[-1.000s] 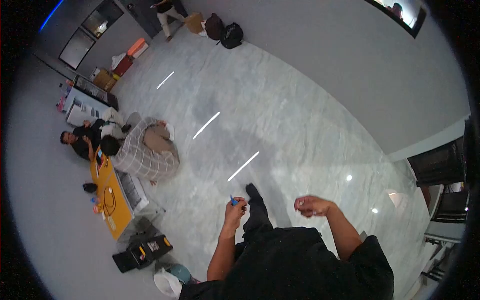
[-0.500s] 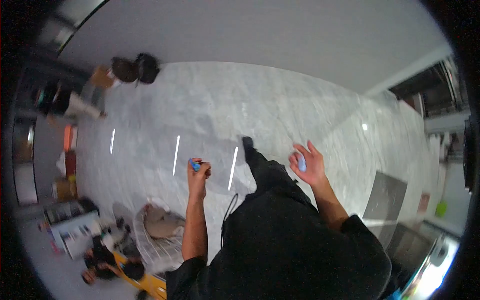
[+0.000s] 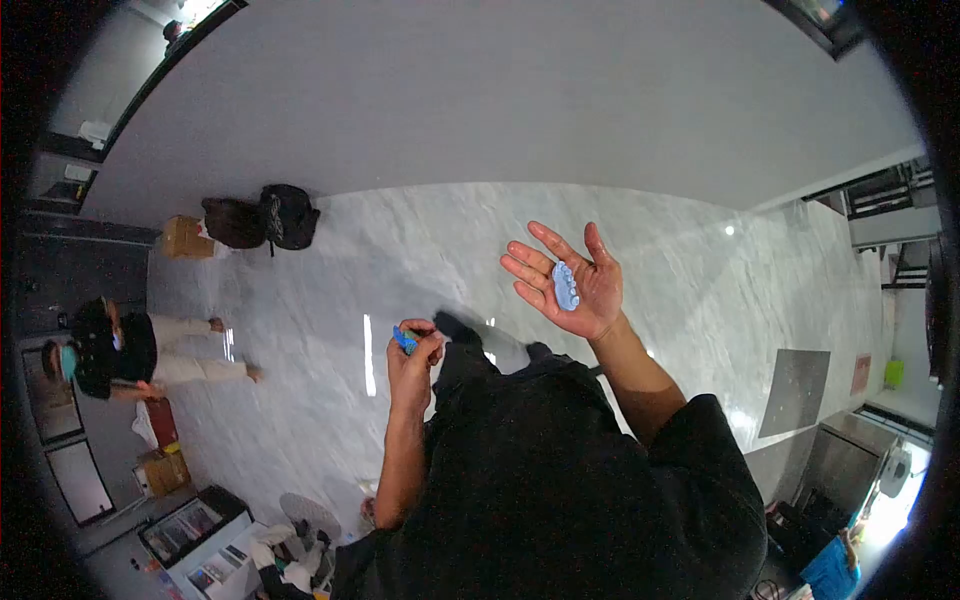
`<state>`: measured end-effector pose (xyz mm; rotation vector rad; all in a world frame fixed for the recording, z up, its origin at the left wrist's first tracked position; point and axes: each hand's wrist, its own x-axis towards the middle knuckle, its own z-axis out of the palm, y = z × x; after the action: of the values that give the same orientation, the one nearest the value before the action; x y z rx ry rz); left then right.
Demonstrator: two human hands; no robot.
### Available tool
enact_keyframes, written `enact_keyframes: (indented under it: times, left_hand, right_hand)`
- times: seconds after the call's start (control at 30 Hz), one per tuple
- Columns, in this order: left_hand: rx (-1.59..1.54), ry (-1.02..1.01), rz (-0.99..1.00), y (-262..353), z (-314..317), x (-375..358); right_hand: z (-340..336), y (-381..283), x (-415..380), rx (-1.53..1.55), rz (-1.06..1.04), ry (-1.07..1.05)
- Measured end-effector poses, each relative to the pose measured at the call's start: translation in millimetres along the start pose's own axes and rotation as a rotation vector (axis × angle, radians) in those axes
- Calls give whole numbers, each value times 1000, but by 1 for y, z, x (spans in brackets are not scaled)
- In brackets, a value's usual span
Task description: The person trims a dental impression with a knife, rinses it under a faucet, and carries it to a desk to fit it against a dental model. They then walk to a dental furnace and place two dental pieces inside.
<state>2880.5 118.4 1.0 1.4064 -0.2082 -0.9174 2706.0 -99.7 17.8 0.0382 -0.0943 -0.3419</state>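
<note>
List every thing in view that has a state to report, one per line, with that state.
Right hand: open, palm up.
Pale blue piece: resting on the palm.
Left hand: fingers curled closed.
Blue item: gripped, partly hidden.
Black backpack: by the wall; zips unclear.
Cardboard box: by the wall; flaps unclear.
Grey mat: flat.

So the right hand [image 3: 580, 288] is wide open, palm up, fingers spread out toward the left and the thumb sticking up away from them. Right forearm [image 3: 640, 378] angles up and inward from the sleeve. Left hand [image 3: 414, 352] is lower and curled in, thumb and fingers bent together, probably a pinch, but it's kinda small to tell. Left forearm [image 3: 402, 455] runs nearly straight up.
</note>
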Motion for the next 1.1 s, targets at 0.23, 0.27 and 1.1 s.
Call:
enact_keyframes:
  times: [0.23, 0.27, 1.1]
  left_hand:
    - [207, -266, 63, 93, -27, 126]
    - [233, -312, 49, 113, -40, 150]
    - [-346, 470, 142, 288, -198, 259]
  right_hand:
    - [-8, 35, 145, -47, -91, 91]
    - [-8, 46, 177, 17, -133, 139]
    - [20, 167, 540, -123, 724, 283]
